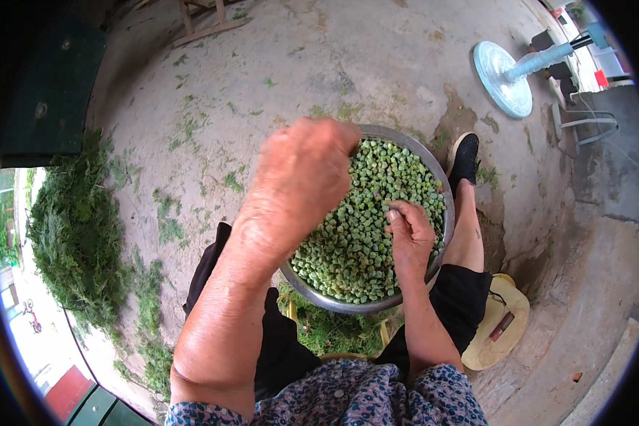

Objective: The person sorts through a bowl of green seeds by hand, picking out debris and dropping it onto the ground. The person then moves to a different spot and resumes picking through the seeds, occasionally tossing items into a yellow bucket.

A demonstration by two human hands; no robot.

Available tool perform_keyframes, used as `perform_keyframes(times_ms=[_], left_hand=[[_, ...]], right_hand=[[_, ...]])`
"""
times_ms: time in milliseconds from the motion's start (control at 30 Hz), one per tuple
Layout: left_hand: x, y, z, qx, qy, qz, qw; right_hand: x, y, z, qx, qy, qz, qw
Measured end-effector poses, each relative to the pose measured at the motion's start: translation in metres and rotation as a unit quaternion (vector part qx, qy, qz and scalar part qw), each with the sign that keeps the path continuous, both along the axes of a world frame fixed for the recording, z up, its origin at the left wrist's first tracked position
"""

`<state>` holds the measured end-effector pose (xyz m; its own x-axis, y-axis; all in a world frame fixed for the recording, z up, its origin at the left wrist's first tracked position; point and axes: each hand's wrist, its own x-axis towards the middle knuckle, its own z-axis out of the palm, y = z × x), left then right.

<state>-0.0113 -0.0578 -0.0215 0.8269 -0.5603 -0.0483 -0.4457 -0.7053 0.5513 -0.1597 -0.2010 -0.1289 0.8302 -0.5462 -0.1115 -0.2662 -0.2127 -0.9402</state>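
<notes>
A round metal basin [369, 308] full of small green cones or seed pods [351, 250] rests at my lap. My left hand [311, 160] is raised over the basin's far left rim, blurred, with its fingers curled; whether it holds anything is hidden. Over the right part of the pods is my right hand [410, 229], thumb and forefinger brought together. Nothing can be made out for certain between those fingertips. Green conifer sprigs [341, 333] lie below the basin, between my legs.
A large heap of conifer branches [80, 229] lies on the concrete floor at the left, with scattered sprigs around. To the right are a yellow stool [503, 341] bearing a small red object [502, 326], and a light-blue round stand base [503, 80]. A wooden frame [213, 29] stands beyond.
</notes>
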Motion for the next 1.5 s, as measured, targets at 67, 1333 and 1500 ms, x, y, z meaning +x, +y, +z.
perform_keyframes(times_ms=[67, 1333, 1500], left_hand=[[0.007, 0.006, 0.01, -0.017, -0.045, 0.043, 0.998], [0.015, 0.017, 0.016, -0.13, -0.017, 0.129, 0.983], [0.013, 0.013, 0.013, -0.171, -0.006, 0.136, 0.976]], right_hand=[[-0.007, -0.007, -0.023, -0.032, 0.012, 0.003, 0.999], [0.099, -0.063, -0.149, -0.446, 0.107, 0.057, 0.887], [0.097, -0.067, -0.172, -0.376, -0.002, 0.045, 0.926]])
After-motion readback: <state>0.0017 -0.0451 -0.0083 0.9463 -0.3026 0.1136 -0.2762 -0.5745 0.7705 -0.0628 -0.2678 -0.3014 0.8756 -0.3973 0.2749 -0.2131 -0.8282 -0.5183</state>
